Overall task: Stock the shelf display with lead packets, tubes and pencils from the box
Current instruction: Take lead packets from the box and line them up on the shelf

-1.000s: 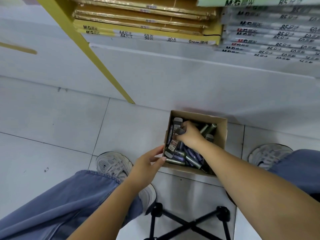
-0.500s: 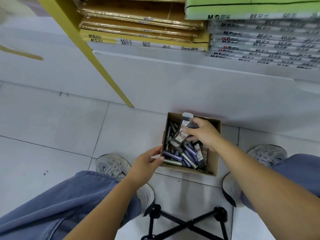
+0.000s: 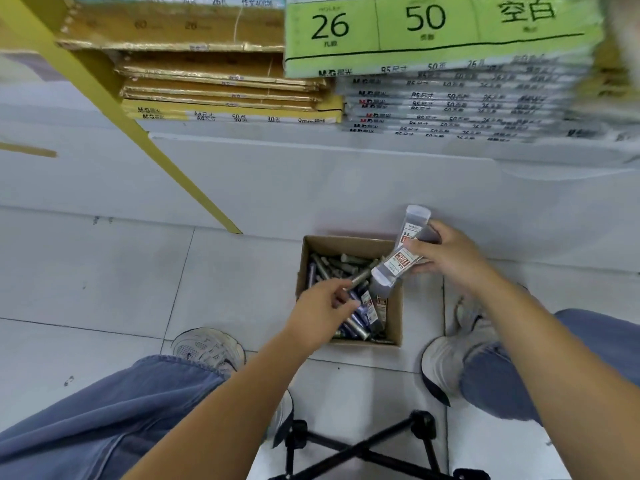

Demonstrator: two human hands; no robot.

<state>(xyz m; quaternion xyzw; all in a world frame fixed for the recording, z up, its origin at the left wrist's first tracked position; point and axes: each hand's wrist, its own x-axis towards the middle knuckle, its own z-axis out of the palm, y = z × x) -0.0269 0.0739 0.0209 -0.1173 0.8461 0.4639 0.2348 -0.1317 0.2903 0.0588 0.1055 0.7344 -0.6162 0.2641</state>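
A small open cardboard box (image 3: 393, 327) stands on the tiled floor between my feet, holding several lead tubes (image 3: 332, 266) and packets. Above the box's far right corner, my right hand (image 3: 446, 252) grips two or three grey lead packets (image 3: 398, 263) with red-and-white labels, fanned upward and downward. My left hand (image 3: 323, 306) reaches over the box's left half and pinches a thin grey-green lead tube (image 3: 360, 279) between thumb and fingers.
The white base of the shelf unit (image 3: 311, 181) rises just behind the box, with a yellow frame bar (image 3: 138, 133) slanting down to the floor. Stacks of yellow paper pads (image 3: 225, 112) and grey and green refill pads (image 3: 440, 60) fill the shelf above. A black folding stool frame (image 3: 360, 448) is under me.
My right hand has lifted the packets up and to the right, out of the box. My left hand has moved from the box's near edge into it and taken a tube. My view tilted upward.
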